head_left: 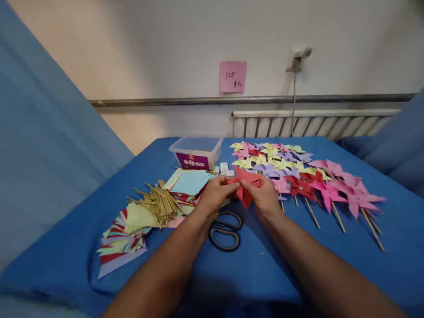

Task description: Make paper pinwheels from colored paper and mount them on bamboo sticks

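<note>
Our left hand (218,192) and right hand (264,194) grasp a folded red paper (250,176) between thumbs and fingers, in front of us and over the middle of the counter (265,274). Nearer to us, we see the black handles of the scissors (225,248). To the left, we have a pile of sticks (162,204) near fanned paper sheets (115,247); farther back stands a clear plastic box (194,152). To the right, we have many paper pinwheels (356,192).

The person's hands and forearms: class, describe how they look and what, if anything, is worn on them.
The left hand and right hand are ungloved, five-fingered human hands. The forearms show no sleeves, watch or bracelet.
</note>
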Available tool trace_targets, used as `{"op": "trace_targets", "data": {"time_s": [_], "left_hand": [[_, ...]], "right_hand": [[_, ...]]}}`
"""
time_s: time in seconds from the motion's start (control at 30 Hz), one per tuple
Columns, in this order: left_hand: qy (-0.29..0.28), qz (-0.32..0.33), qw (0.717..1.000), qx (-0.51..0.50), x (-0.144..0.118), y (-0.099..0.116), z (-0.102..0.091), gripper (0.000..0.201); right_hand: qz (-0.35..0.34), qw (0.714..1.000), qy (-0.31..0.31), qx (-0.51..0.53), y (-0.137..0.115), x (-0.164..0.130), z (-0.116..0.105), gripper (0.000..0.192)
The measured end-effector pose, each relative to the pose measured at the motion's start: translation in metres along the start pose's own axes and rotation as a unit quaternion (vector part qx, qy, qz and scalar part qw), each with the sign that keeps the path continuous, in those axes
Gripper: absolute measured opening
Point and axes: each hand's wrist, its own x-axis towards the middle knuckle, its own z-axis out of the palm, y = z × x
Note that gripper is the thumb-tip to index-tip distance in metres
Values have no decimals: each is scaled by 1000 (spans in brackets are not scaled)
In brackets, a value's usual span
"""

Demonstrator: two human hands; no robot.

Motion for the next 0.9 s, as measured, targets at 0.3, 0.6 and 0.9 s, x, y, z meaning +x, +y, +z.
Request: {"op": "trace_targets", "data": {"time_s": [0.3,0.6,0.9], "left_hand": [[20,-62,990,-121,-8,-8,15,26],[13,16,993,-113,-10,-8,18,28],[61,-7,982,-180,-13,16,8,29]], "right_hand": [[-15,996,63,69,2,-9,10,34],[-16,998,23,63,1,-13,12,37],[-240,959,-36,-149,-21,-14,-5,44]]}}
